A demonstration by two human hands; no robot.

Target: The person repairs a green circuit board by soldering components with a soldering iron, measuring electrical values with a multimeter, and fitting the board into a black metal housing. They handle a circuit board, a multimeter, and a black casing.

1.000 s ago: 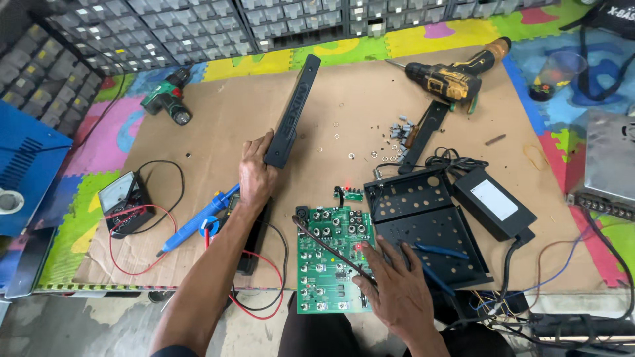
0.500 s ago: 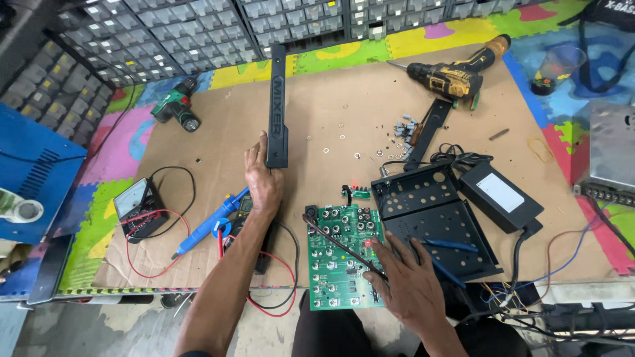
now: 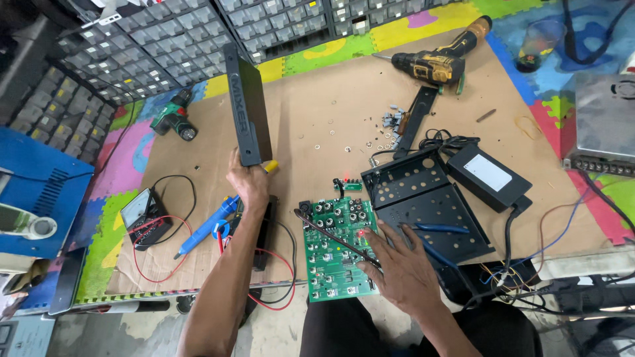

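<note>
My left hand grips the near end of a long black panel and holds it lifted, tilted up and away over the cardboard-covered bench. My right hand rests flat with fingers spread on the right side of a green circuit board at the bench's near edge. A thin dark rod lies slanted across the board. Just right of the board sits a black perforated metal chassis.
A black power adapter with cables lies right of the chassis. A yellow drill is at the back, a green drill at back left. A multimeter with red leads and a blue tool lie left. Loose screws scatter mid-bench.
My left hand has raised the black panel off the bench, from lying flat to standing tilted upward. My right hand has stayed on the green circuit board.
</note>
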